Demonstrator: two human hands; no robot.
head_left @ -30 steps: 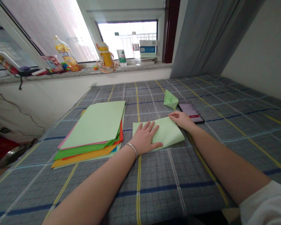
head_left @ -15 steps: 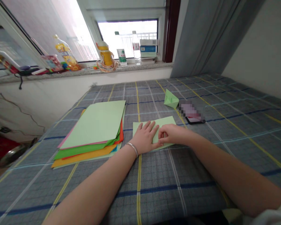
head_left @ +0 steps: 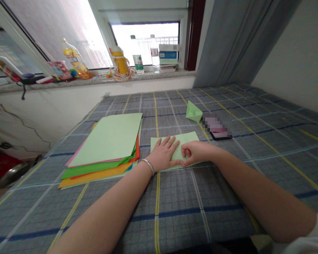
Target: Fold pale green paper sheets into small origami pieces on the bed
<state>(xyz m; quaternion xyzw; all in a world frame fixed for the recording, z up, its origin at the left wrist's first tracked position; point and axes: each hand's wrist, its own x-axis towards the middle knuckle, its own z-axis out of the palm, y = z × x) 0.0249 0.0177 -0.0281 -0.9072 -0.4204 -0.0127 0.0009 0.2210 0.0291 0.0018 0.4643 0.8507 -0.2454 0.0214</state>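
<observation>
Left grip flat, right grip curled; green paper beneath

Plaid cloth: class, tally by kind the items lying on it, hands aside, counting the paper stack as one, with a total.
Stack of coloured paper: 1
Pale green sheet: 1
Folded green paper shape: 1
Phone: 1
Total: 4

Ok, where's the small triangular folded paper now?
In the head view, right of centre: the folded paper sits beyond the sheet under the left hand, just left of the phone.
</observation>
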